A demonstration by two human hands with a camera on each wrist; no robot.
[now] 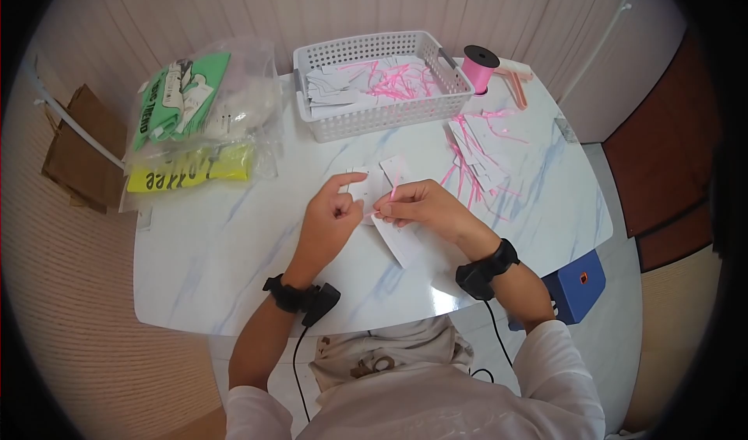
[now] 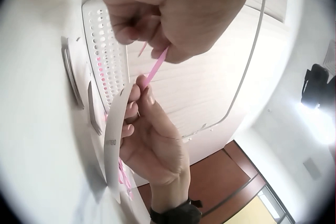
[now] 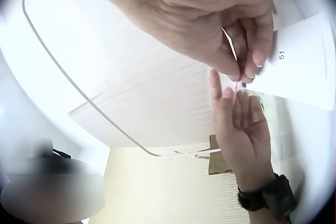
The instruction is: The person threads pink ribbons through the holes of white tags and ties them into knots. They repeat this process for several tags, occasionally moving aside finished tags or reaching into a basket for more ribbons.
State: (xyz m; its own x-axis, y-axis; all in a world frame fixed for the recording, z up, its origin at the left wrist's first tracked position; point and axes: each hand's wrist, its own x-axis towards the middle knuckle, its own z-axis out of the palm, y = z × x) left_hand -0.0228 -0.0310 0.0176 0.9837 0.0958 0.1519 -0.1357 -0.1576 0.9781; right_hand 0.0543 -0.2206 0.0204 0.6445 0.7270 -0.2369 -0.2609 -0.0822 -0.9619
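Note:
My left hand (image 1: 327,216) pinches a pink ribbon (image 2: 156,67), its index finger held out in the head view. Facing it, my right hand (image 1: 438,211) grips the ribbon between thumb and index finger, along with a white card (image 1: 399,241). In the left wrist view the card (image 2: 112,145) stands edge-on beside the right fingers. The right wrist view shows "51" printed on the card (image 3: 304,61). The short ribbon runs between the fingertips of both hands. More white cards (image 1: 360,181) lie on the table just beyond the hands.
A grey-white basket (image 1: 382,121) holds cards and pink ribbons at the back. Right of it stand a pink ribbon spool (image 1: 477,72) and pink-handled scissors or similar tool (image 1: 516,86). Ribboned cards (image 1: 477,160) lie at right, plastic packages (image 1: 191,167) at left.

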